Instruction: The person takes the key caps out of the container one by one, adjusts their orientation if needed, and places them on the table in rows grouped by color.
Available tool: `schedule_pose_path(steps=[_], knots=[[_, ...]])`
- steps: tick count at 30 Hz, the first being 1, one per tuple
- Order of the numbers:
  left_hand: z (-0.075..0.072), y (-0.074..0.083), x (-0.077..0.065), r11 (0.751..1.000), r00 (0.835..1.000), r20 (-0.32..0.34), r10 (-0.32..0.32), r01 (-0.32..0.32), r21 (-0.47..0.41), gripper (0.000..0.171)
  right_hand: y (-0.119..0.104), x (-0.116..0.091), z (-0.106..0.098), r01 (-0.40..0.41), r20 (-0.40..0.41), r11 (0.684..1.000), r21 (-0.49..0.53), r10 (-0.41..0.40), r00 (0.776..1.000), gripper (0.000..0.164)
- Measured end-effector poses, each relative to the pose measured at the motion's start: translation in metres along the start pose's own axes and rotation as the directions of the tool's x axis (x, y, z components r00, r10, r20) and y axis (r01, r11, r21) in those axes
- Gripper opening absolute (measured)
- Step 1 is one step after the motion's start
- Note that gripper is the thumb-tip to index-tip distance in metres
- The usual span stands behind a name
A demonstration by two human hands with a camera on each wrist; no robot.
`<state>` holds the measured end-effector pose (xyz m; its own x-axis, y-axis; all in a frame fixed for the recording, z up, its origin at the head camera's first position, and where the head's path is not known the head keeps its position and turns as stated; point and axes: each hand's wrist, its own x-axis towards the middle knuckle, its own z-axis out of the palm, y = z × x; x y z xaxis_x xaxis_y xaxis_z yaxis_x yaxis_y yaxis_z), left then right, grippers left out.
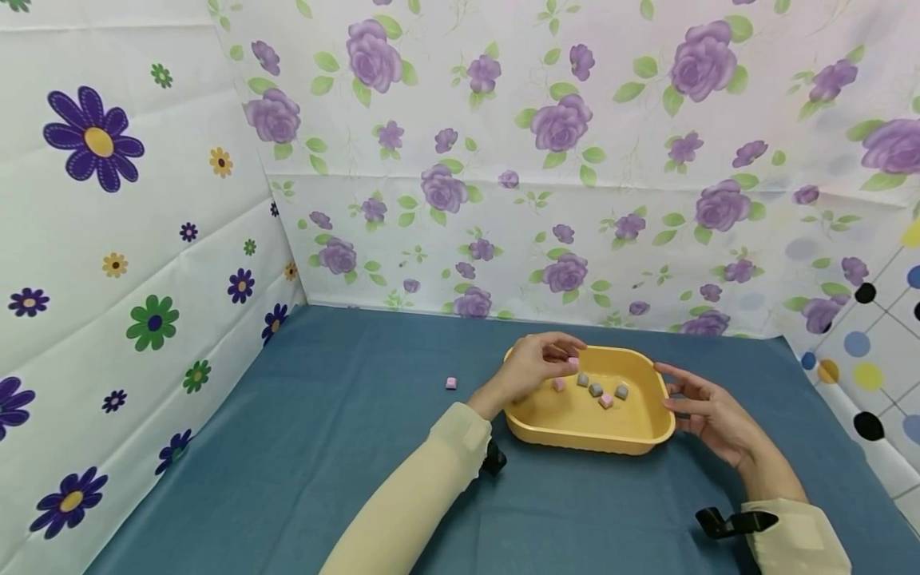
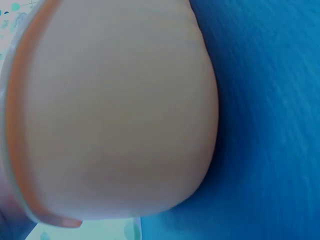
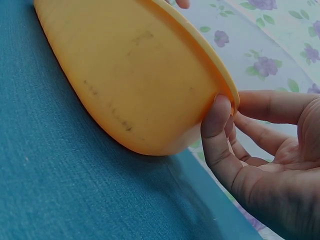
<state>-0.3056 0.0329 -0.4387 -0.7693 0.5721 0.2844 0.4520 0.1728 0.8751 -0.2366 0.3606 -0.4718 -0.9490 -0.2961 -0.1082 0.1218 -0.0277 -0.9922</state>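
Observation:
A yellow plastic tray (image 1: 588, 439) sits on the blue cloth, with small grey cubes (image 1: 596, 390) and pink cubes (image 1: 606, 401) inside. Over its left half, my left hand (image 1: 530, 367) pinches a pink cube (image 1: 573, 362) between thumb and fingers. My right hand (image 1: 719, 419) is at the tray's right end. In the right wrist view, that hand (image 3: 265, 155) grips the rim of the tray (image 3: 135, 75), thumb against the outer wall and index finger at the edge. The tray's pale side wall (image 2: 120, 110) fills much of the left wrist view, where my left fingers are hidden.
One more pink cube (image 1: 451, 383) lies on the blue cloth (image 1: 345, 415), left of the tray. Flower-printed sheets (image 1: 446, 239) rise behind the table and on the left; a dotted sheet (image 1: 870, 375) hangs on the right.

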Motion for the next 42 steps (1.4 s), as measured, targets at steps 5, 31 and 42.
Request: schedule_pose_path(steps=[5, 31, 42], knots=[[-0.004, 0.000, -0.002, 1.000, 0.999, -0.031, -0.014, 0.014, 0.007, 0.028, 0.000, -0.001, -0.001, 0.002, -0.001, 1.000, 0.006, -0.002, 1.000, 0.068], [-0.036, 0.012, -0.016, 1.000, 0.999, -0.044, -0.005, 0.006, 0.008, 0.027, 0.001, -0.001, -0.001, 0.000, -0.001, 1.000, -0.003, 0.000, 1.000, 0.068], [-0.057, 0.012, -0.026, 1.000, 0.997, -0.071, -0.011, 0.012, 0.008, 0.030, -0.001, -0.001, 0.000, 0.006, 0.008, 1.000, -0.005, -0.006, 1.000, 0.069]])
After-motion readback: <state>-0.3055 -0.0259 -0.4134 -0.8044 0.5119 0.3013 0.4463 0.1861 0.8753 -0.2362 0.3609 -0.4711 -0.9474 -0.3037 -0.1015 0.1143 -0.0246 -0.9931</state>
